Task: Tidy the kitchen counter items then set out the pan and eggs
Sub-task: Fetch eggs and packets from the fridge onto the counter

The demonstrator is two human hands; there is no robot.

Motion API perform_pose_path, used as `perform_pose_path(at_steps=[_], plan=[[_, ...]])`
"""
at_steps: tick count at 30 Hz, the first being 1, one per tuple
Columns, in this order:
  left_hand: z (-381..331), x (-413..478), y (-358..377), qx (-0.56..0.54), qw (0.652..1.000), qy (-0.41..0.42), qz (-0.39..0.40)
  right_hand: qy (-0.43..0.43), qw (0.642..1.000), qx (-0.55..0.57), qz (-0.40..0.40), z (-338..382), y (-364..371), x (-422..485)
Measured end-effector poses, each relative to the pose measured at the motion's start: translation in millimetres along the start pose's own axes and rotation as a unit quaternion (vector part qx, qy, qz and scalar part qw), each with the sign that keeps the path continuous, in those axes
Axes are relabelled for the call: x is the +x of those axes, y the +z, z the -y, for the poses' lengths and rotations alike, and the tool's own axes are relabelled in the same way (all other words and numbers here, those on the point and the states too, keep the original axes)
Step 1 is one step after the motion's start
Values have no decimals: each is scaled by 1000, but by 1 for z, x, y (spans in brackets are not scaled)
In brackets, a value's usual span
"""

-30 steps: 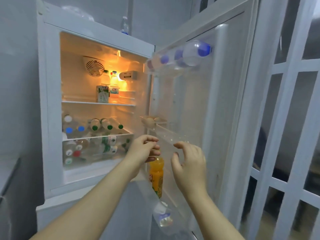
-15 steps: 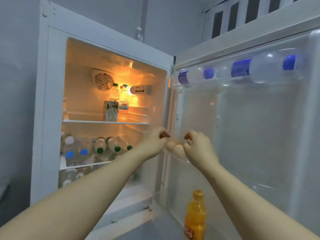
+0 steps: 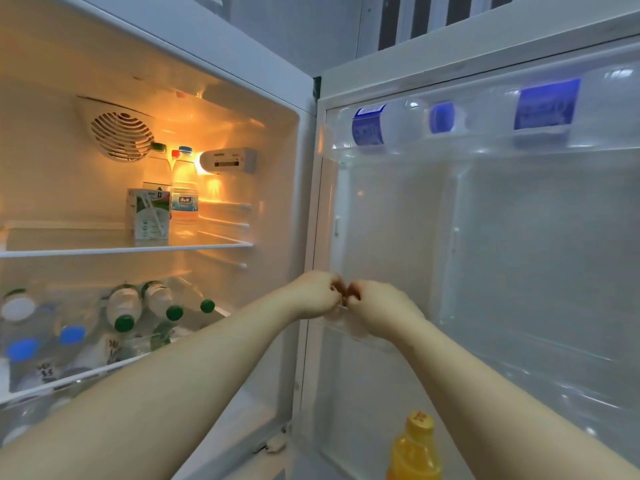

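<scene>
Both my hands reach into the clear egg shelf (image 3: 351, 329) on the inside of the open fridge door (image 3: 519, 254). My left hand (image 3: 313, 294) and my right hand (image 3: 381, 310) sit knuckle to knuckle there, fingers curled down into the shelf. The eggs themselves are hidden under my fingers; only a small reddish patch shows between the two hands. No pan is in view.
An orange juice bottle (image 3: 414, 448) stands in the lower door rack under my right forearm. Water bottles (image 3: 381, 124) lie in the top door rack. Inside the lit fridge are a carton (image 3: 149, 216) with upright bottles, and several bottles (image 3: 138, 306) lying on the shelf below.
I have moved closer to the door. My hands, apart and open a second ago, rose to the egg shelf and closed over the eggs that showed between them.
</scene>
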State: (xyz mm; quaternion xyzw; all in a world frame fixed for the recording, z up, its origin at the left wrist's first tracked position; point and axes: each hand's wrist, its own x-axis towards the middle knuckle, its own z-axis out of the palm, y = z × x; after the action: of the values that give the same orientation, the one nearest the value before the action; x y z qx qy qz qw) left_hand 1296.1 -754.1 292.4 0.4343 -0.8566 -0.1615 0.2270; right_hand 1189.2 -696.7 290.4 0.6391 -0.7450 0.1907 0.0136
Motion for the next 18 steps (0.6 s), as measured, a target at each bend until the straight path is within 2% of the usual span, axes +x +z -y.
perform_pose_path(at_steps=[6, 9, 13, 18], plan=[[-13, 10, -15, 89, 988, -16, 124, -3, 997, 19, 70, -1, -5, 0], [-18, 15, -21, 127, 975, -44, 176, 0, 996, 45, 73, -4, -6, 0], [-23, 18, -21, 162, 959, -72, 219, 9, 995, 61, 79, -7, -4, 0], [-25, 19, -16, 163, 957, -92, 222, 26, 993, 81, 79, -12, -4, 1]])
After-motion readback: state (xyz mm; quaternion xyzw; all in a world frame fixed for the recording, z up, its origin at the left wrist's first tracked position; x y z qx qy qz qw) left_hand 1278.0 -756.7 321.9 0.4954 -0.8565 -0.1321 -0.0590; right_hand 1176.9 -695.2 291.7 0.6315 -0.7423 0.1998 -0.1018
